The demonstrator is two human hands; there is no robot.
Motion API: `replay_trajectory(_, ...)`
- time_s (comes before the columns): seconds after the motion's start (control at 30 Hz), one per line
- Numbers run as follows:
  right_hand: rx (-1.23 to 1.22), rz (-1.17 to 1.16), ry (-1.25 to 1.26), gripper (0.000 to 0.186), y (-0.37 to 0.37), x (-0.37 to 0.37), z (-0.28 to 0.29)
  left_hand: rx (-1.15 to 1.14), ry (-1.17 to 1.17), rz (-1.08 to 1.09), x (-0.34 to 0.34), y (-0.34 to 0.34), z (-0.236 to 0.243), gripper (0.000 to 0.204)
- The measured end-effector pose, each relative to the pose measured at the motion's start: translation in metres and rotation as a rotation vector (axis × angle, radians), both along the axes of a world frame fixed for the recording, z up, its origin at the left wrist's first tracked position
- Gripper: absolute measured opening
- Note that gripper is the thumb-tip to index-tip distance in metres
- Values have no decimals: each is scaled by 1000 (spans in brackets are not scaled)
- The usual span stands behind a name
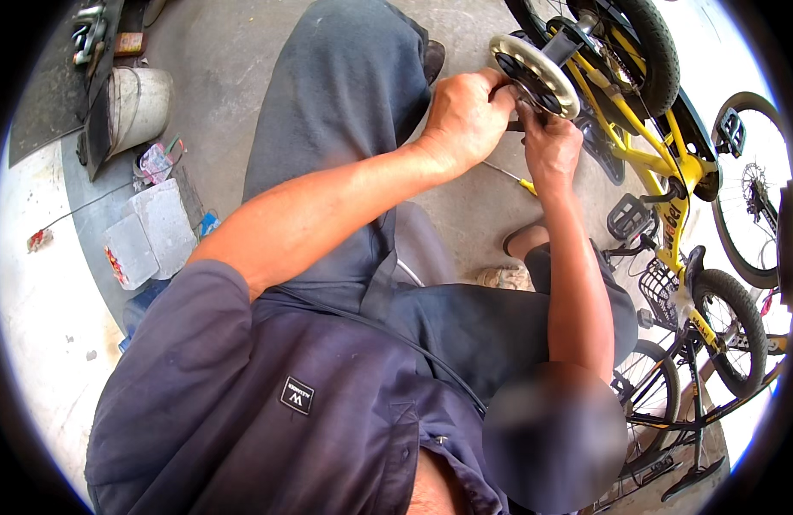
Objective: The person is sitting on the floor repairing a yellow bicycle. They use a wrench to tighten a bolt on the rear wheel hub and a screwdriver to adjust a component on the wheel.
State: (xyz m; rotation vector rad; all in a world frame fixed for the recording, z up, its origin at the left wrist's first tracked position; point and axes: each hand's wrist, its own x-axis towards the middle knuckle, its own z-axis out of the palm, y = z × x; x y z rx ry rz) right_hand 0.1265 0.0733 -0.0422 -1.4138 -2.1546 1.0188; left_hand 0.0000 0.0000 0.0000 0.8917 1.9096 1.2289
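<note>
Both hands are at a small pale-rimmed wheel with a black centre (553, 92), on a bracket beside a yellow bicycle (667, 163). My left hand (461, 116) is closed, thumb and fingertips pinched at the lower-left of the hub; what they hold is hidden. My right hand (548, 150) is closed just right of it, fingers curled at the wheel's underside beside a short dark piece I cannot make out. Below them a tool with a yellow handle (526, 184) and thin shaft lies on the floor.
More bicycles stand on the right, with a black wheel (714, 330) and a pedal (626, 216). At left are a white bucket (140, 112), a dark board (48, 94), pale flat boxes (162, 230) and a cord. My bent legs (328, 103) rest on the concrete floor (207, 69).
</note>
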Motion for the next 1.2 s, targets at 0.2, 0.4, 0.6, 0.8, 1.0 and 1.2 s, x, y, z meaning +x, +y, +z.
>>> replay_trajectory(0.2,8,-21,50,23,-1,5,-10,50,25,-40,6,-5,9,21)
replay_trajectory(0.4,88,-47,67,18,-13,11,-5,42,-38,-20,6,-6,9,22)
replay_trajectory(0.6,274,-12,-3,18,-5,13,0,44,118,-70,8,-8,11,28)
replay_trajectory(0.8,275,0,-76,18,-5,16,7,31,77,-67,9,-5,11,30)
replay_trajectory(1.0,405,18,-55,18,-8,30,20,22,-342,-48,13,-3,8,34)
replay_trajectory(1.2,446,33,-88,18,-17,35,35,24,-727,-67,6,-4,13,38)
